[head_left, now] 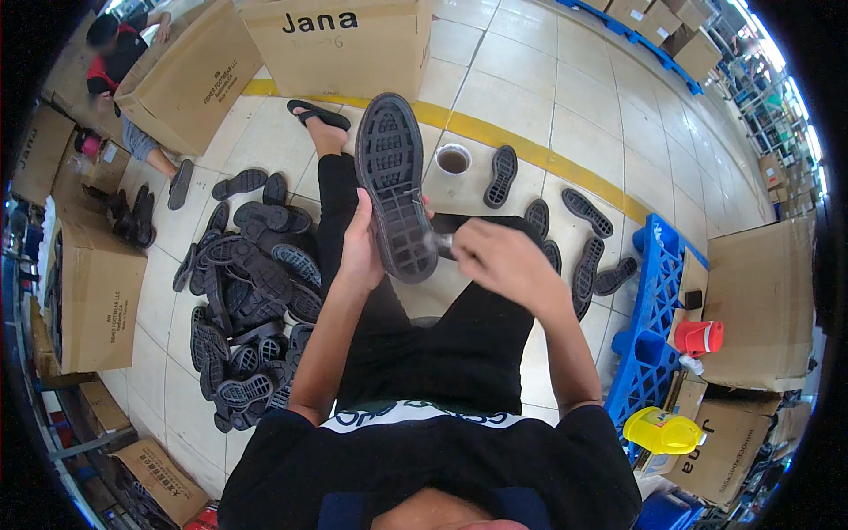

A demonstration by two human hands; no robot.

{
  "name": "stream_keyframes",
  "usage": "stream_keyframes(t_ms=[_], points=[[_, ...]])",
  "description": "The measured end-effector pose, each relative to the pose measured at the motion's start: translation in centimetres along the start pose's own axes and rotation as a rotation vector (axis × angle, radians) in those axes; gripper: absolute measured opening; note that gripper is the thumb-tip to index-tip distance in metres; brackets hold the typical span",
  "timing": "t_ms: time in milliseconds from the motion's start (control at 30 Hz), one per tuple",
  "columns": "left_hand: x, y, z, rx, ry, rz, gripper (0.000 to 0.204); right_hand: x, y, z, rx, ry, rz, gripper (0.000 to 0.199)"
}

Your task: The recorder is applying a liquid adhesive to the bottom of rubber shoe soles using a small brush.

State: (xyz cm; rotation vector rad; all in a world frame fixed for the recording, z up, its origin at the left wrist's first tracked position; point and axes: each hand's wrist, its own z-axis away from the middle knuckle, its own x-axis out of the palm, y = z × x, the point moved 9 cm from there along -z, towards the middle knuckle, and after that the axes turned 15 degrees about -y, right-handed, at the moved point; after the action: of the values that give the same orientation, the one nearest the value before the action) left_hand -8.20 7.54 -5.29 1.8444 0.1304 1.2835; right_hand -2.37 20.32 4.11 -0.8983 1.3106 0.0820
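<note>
My left hand (pixel 360 247) is closed around the edge of a dark shoe sole (pixel 397 190), holding it upright over my lap. The sole's inner face, with a grid of ribs and hollows, is turned up towards me. My right hand (pixel 502 258) is closed at the sole's lower right edge, smeared by motion. From its fingers a short greyish tool (pixel 442 243) reaches to the sole; its kind is too blurred to tell. Past my right knee a white cup (pixel 454 159) of dark brown liquid stands on the floor.
A large heap of dark soles (pixel 256 283) lies at my left, with several single soles (pixel 583 269) on the right. Blue pallets (pixel 649 305), a red cup (pixel 698 337) and a yellow jug (pixel 662 430) stand right. Cardboard boxes (pixel 336 53) surround me; another person (pixel 119 53) sits far left.
</note>
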Motion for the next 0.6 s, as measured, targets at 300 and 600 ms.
stream_keyframes(t_ms=[300, 600], points=[[3.2, -1.7, 1.2, -0.064, -0.083, -0.006, 0.076, -9.0, 0.4, -3.1, -0.019, 0.489, 0.295, 0.013], [3.8, -1.5, 1.8, -0.063, -0.065, -0.132, 0.071, -8.5, -1.1, -5.9, -0.144, 0.346, 0.710, 0.019]])
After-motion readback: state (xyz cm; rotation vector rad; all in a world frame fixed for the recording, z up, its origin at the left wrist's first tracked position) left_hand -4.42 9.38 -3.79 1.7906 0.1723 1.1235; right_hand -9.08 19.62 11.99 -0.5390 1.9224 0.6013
